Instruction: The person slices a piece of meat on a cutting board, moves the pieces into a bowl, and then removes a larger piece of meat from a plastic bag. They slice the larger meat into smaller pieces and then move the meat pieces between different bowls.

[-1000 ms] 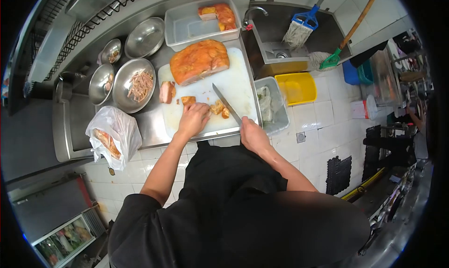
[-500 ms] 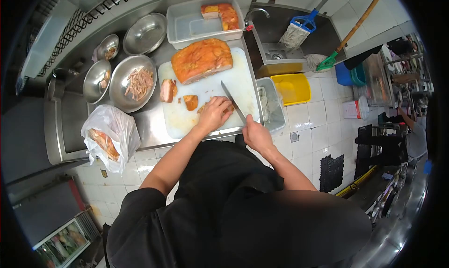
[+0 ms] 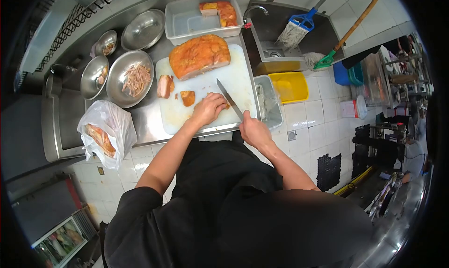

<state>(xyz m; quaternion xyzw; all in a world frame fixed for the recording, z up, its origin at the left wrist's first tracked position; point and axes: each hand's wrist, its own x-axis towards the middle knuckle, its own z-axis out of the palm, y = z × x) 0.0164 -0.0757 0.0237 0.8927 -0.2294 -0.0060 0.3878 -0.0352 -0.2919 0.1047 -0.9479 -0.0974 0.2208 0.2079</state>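
My right hand (image 3: 255, 131) is closed round the handle of a knife (image 3: 229, 98), its blade pointing up and left over the white cutting board (image 3: 173, 118). Beside the blade, my left hand (image 3: 209, 109) presses curled fingers on a small piece of meat, mostly hidden; a bit of orange shows at the fingertips. A large slab of orange-skinned roast meat (image 3: 199, 57) lies at the board's far side. To the left of my left hand are a small browned chunk (image 3: 188, 98) and a thicker cut piece of meat (image 3: 164, 87).
Left of the board stand a steel bowl of meat strips (image 3: 136, 79), several other steel bowls and a plastic bag with meat (image 3: 110, 132). A clear tub (image 3: 180, 27) with meat sits behind. Right are a sink (image 3: 276, 57), a yellow tub (image 3: 290, 88) and mops. A person is far right.
The whole view has shifted slightly. My left fingers look more curled, and less of the meat under them shows. The knife stays in my right hand beside them.
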